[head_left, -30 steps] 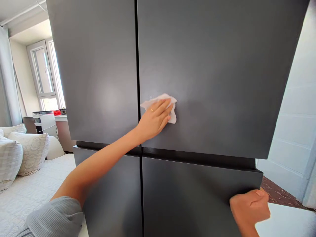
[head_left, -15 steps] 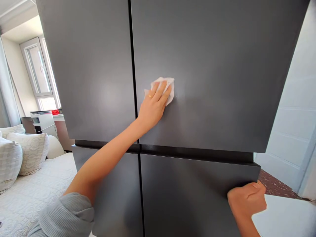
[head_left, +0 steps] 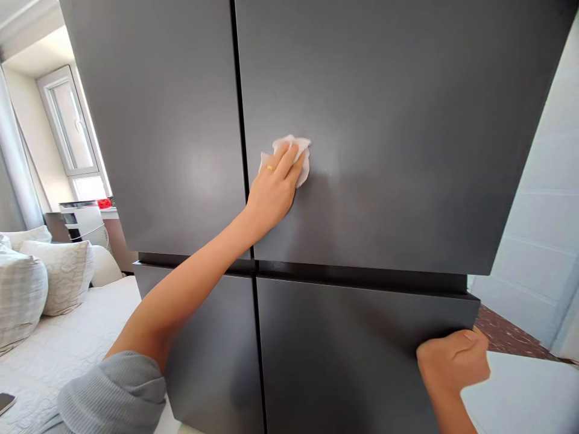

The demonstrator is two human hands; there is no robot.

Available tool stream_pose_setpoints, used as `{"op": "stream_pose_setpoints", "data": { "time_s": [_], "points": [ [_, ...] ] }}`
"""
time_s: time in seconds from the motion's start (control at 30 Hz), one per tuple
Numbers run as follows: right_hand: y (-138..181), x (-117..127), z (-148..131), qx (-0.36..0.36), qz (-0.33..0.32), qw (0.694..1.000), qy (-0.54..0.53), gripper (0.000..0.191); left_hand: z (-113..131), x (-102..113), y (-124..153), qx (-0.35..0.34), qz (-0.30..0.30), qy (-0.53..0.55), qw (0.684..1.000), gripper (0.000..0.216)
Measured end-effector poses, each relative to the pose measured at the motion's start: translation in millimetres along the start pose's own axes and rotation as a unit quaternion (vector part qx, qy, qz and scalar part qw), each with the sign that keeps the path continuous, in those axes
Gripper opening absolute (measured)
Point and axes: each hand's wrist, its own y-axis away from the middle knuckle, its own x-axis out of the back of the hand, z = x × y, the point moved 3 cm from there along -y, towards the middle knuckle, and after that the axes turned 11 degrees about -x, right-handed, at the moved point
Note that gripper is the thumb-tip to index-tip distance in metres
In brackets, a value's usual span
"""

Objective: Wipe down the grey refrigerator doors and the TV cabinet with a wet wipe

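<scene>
A large dark grey refrigerator (head_left: pixel 371 90) with two upper doors and two lower doors fills the middle of the view. My left hand (head_left: pixel 275 187) presses a crumpled white wipe (head_left: pixel 304 170) flat on the upper right door, just right of the black gap between the doors. A ring shows on one of its fingers. At the lower right, my right hand (head_left: pixel 455 358) is closed at the outer edge of the lower right door (head_left: pixel 344 355). Its fingertips are partly hidden.
To the left stands a white sofa (head_left: pixel 90 343) with several pillows (head_left: pixel 67 274); a phone (head_left: pixel 5 402) lies on it. Behind are a window (head_left: pixel 70 120) and a white appliance (head_left: pixel 88 223). On the right are a pale wall (head_left: pixel 543 217), brown floor (head_left: pixel 511 331) and a white surface (head_left: pixel 525 392).
My left hand has shifted slightly left and up with the wipe on the door. My right hand stays at the door edge. The view has moved a little.
</scene>
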Motion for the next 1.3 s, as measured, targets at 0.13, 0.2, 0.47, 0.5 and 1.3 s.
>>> {"op": "stream_pose_setpoints", "data": {
  "time_s": [0.13, 0.2, 0.47, 0.5, 1.3],
  "points": [
    [2, 3, -2, -0.01, -0.006, 1.0, -0.002, 0.065, 2, -2, 13, -0.011, -0.017, -0.023, 1.0, 0.058],
    [2, 3, -2, -0.011, -0.006, 1.0, 0.0, 0.065, -13, 2, -4, 0.01, -0.014, -0.021, 1.0, 0.059],
    [1, 0, -1, -0.006, -0.002, 1.0, -0.012, 0.065, -9, 11, -13, -0.02, -0.068, -0.039, 0.997, 0.061],
    [1, 0, -1, -0.006, -0.002, 1.0, -0.013, 0.065, -3, 10, -5, -0.037, -0.076, -0.041, 0.996, 0.062],
    [-1, -2, 0, 0.009, 0.009, 1.0, -0.005, 0.064, -22, 19, -32, 0.031, -0.095, -0.047, 0.994, 0.064]
  ]
}}
